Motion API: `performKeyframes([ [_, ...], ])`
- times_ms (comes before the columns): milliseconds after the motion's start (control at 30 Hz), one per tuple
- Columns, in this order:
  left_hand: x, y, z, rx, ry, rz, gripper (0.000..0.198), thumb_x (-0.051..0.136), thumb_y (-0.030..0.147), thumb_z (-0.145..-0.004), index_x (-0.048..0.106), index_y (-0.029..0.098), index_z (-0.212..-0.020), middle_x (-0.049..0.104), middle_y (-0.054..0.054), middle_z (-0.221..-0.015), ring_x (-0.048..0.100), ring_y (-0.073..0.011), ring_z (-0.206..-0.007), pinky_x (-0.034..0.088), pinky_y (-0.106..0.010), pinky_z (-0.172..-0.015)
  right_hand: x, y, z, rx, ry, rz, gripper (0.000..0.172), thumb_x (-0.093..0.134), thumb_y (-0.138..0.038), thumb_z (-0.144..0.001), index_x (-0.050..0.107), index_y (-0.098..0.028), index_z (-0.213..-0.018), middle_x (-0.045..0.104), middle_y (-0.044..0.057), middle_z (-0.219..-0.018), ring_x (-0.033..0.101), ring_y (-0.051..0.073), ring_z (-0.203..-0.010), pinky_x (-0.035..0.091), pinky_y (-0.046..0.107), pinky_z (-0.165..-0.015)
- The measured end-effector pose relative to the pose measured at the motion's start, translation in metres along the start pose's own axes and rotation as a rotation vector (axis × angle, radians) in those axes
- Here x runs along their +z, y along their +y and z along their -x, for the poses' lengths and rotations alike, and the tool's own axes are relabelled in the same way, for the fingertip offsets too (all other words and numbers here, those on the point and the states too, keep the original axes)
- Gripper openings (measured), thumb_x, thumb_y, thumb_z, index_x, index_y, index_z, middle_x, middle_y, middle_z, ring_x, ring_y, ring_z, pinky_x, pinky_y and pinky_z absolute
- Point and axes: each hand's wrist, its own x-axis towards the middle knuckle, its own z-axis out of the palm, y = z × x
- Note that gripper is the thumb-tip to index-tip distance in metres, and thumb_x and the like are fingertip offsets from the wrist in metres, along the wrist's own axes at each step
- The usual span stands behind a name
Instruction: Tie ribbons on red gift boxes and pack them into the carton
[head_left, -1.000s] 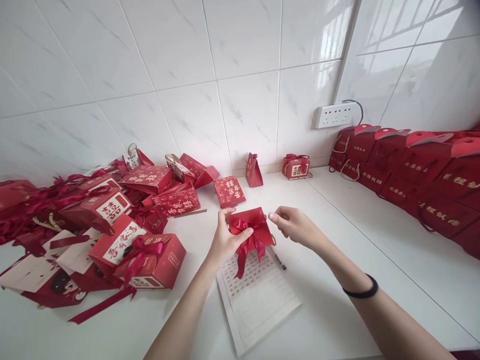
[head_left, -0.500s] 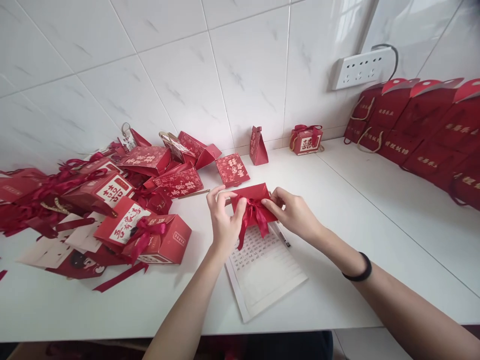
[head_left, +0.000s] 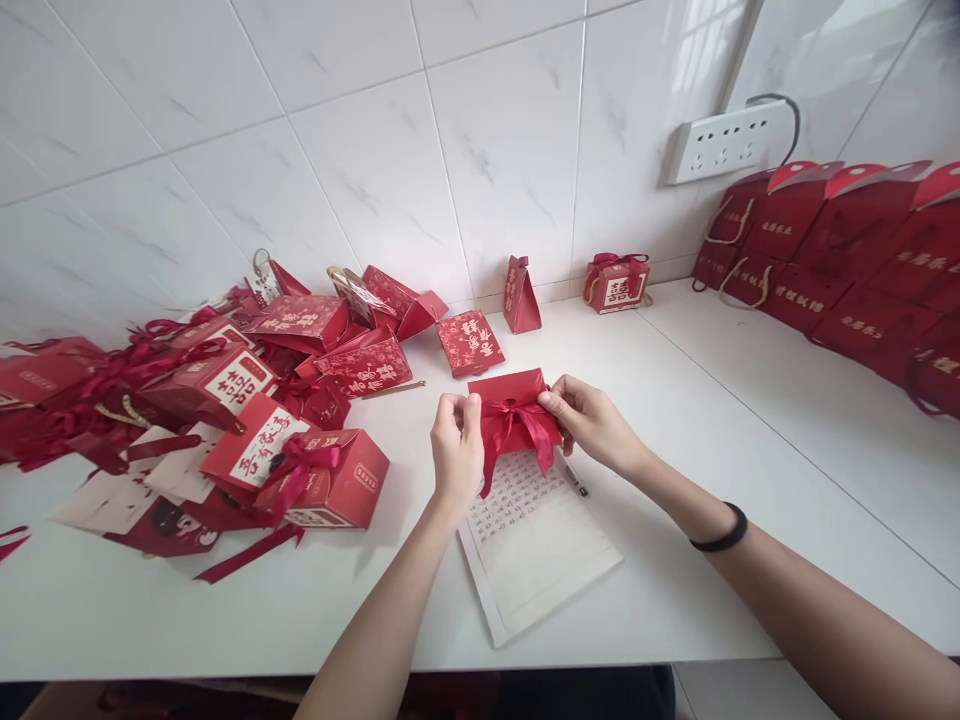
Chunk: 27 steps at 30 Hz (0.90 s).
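Observation:
A small red gift box [head_left: 507,384] with a dark red ribbon bow [head_left: 517,415] is held over the top of a handwritten sheet. At its left edge, my left hand [head_left: 457,448] is closed, thumb against curled fingers, where one side of the ribbon runs into the grip. My right hand [head_left: 592,422] pinches the ribbon's other side at the right edge of the box, its fingers partly behind it. Two ribbon tails hang down the front. Below lies the lined paper [head_left: 551,575], and a pen [head_left: 574,474] rests on its right side.
Red gift boxes and ribbons are heaped on the left [head_left: 247,390]. Behind the hands are a flat red box [head_left: 471,342], a triangular box [head_left: 522,297] and a handled box [head_left: 617,285]. Stacked red boxes [head_left: 832,250] line the right wall, below a power strip [head_left: 726,140].
My hands have drawn slightly apart, stretching the bow's sides outward. My left fingers, spread before, are now curled closed. The view has shifted a little.

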Motion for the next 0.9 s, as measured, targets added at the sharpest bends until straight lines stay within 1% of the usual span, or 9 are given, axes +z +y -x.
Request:
performKeyframes([
  [167,-0.0050,-0.0065,-0.0052,0.101,-0.127,0.121,0.030,0.046,0.049,-0.089,0.051,0.020,-0.089,0.054,-0.001,-0.079,0.052,-0.0132,-0.070,0.043,-0.025,-0.067,-0.0008,0.0033,-0.0030,0.000,0.023,-0.007,0.055,0.053,-0.074,-0.074,0.040,-0.021,-0.070,0.051,-0.005,-0.051,0.049,0.010,-0.037,0.040,0.021,-0.033],
  [267,-0.0054,-0.0079,-0.0062,0.171,-0.174,0.088,0.024,0.051,0.043,-0.087,0.052,0.019,-0.080,0.051,-0.001,-0.077,0.050,-0.0123,-0.069,0.042,-0.024,-0.065,-0.0022,0.0047,-0.0045,-0.002,0.033,-0.013,0.055,0.054,-0.074,-0.074,0.040,-0.021,-0.071,0.051,-0.005,-0.050,0.049,0.010,-0.036,0.039,0.021,-0.033],
  [333,-0.0044,-0.0073,-0.0060,0.211,-0.152,0.064,0.025,0.050,0.040,-0.088,0.049,0.019,-0.074,0.049,-0.001,-0.077,0.049,-0.0118,-0.069,0.042,-0.023,-0.063,-0.0030,0.0053,-0.0049,-0.007,0.037,-0.018,0.055,0.054,-0.074,-0.074,0.040,-0.021,-0.071,0.052,-0.005,-0.050,0.049,0.010,-0.036,0.039,0.021,-0.033],
  [400,-0.0032,-0.0057,-0.0058,0.227,-0.116,0.064,0.026,0.049,0.040,-0.089,0.048,0.019,-0.073,0.049,-0.001,-0.078,0.051,-0.0121,-0.072,0.043,-0.022,-0.064,-0.0030,0.0055,-0.0045,-0.016,0.034,-0.021,0.054,0.054,-0.073,-0.074,0.040,-0.021,-0.070,0.051,-0.005,-0.050,0.049,0.010,-0.036,0.040,0.021,-0.033],
  [467,-0.0028,-0.0037,-0.0059,0.215,-0.090,0.073,0.027,0.049,0.041,-0.089,0.047,0.020,-0.073,0.051,-0.001,-0.078,0.053,-0.0125,-0.073,0.044,-0.023,-0.065,-0.0024,0.0057,-0.0037,-0.021,0.023,-0.022,0.054,0.054,-0.073,-0.075,0.040,-0.021,-0.070,0.051,-0.005,-0.050,0.049,0.010,-0.037,0.040,0.020,-0.033],
  [533,-0.0035,-0.0021,-0.0064,0.181,-0.073,0.078,0.027,0.050,0.041,-0.088,0.048,0.020,-0.073,0.052,0.000,-0.073,0.053,-0.0120,-0.068,0.044,-0.023,-0.064,-0.0013,0.0056,-0.0027,-0.022,0.013,-0.024,0.054,0.054,-0.073,-0.075,0.041,-0.021,-0.071,0.051,-0.005,-0.052,0.049,0.010,-0.038,0.041,0.021,-0.033],
  [667,-0.0066,-0.0023,-0.0078,0.108,-0.062,0.010,0.031,0.049,0.043,-0.088,0.043,0.020,-0.067,0.046,0.004,-0.059,0.046,-0.0100,-0.054,0.040,-0.021,-0.055,0.0003,0.0045,-0.0015,-0.013,0.000,-0.024,0.055,0.053,-0.074,-0.074,0.041,-0.021,-0.071,0.050,-0.005,-0.053,0.050,0.010,-0.039,0.042,0.021,-0.034],
  [800,-0.0077,-0.0063,-0.0086,0.139,-0.081,-0.121,0.032,0.043,0.041,-0.090,0.037,0.021,-0.065,0.041,0.005,-0.055,0.039,-0.0097,-0.049,0.036,-0.021,-0.051,-0.0010,0.0034,-0.0016,-0.021,-0.016,-0.011,0.055,0.052,-0.075,-0.075,0.041,-0.021,-0.071,0.051,-0.005,-0.054,0.050,0.011,-0.040,0.042,0.022,-0.036],
  [900,-0.0066,-0.0084,-0.0090,0.154,-0.078,-0.173,0.028,0.039,0.036,-0.090,0.035,0.022,-0.066,0.040,0.005,-0.054,0.038,-0.0103,-0.048,0.034,-0.022,-0.050,-0.0026,0.0040,-0.0019,-0.044,-0.022,-0.003,0.054,0.052,-0.073,-0.077,0.040,-0.021,-0.072,0.052,-0.005,-0.054,0.052,0.012,-0.041,0.042,0.023,-0.039],
])
